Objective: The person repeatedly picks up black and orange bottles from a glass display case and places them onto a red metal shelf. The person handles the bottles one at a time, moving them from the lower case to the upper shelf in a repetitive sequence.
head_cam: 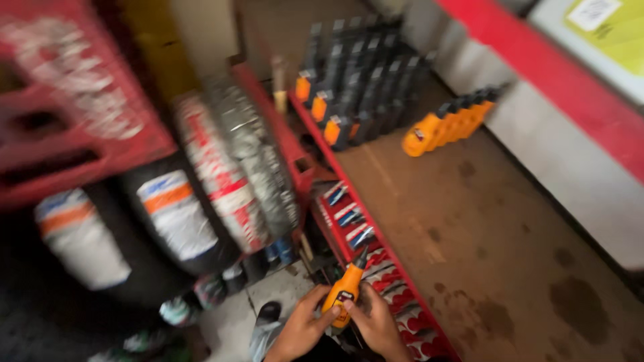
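I held the small orange bottle [343, 293] low in front of me, both hands closed around it: left hand [298, 332] underneath, right hand [376, 325] at its side. I thought a firm, upright hold was best. Beyond lay the brown shelf [469, 228], with more orange bottles [446, 124] and dark bottles [362, 87]. Wrapped tyres [201, 194] leaned beside it.

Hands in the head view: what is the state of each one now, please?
Left hand: closed on the orange bottle.
Right hand: fingers closed on the same bottle.
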